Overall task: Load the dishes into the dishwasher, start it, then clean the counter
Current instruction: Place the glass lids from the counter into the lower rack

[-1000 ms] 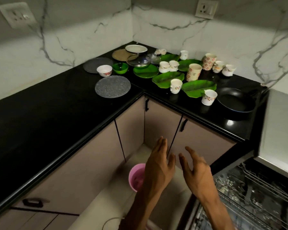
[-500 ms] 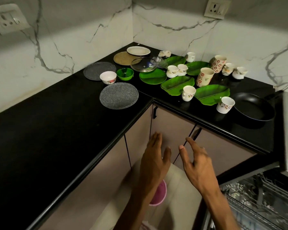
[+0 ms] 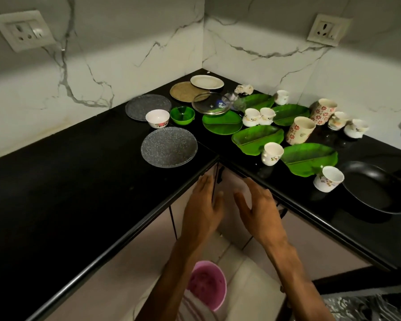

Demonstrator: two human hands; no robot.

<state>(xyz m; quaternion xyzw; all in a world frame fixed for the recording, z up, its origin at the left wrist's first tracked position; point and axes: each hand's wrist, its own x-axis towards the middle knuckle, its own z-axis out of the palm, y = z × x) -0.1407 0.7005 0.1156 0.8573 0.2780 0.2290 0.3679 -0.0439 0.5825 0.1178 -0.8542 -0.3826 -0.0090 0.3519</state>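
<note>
My left hand (image 3: 200, 206) and my right hand (image 3: 258, 208) are raised side by side in front of the counter's inner corner, fingers straight, holding nothing. Dishes crowd the black L-shaped counter (image 3: 79, 181): a grey speckled plate (image 3: 169, 147) nearest, a second grey plate (image 3: 148, 107), a white bowl (image 3: 157, 118), a green bowl (image 3: 182, 115), a glass lid (image 3: 210, 103), several green leaf-shaped plates (image 3: 257, 136), white cups (image 3: 271, 153) and flowered mugs (image 3: 299, 130). A black frying pan (image 3: 375, 191) lies at the right. The open dishwasher's rack (image 3: 366, 306) shows at the bottom right.
A pink bucket (image 3: 207, 283) stands on the floor below my arms. Beige cabinet doors with black handles (image 3: 219, 176) run under the counter. Wall sockets (image 3: 23, 30) sit on the marble backsplash. A white plate (image 3: 207, 81) and a brown round mat (image 3: 185, 91) lie in the far corner.
Both hands have risen from low near the floor up to the counter's edge at the corner. The view has shifted toward the counter, and less of the dishwasher shows.
</note>
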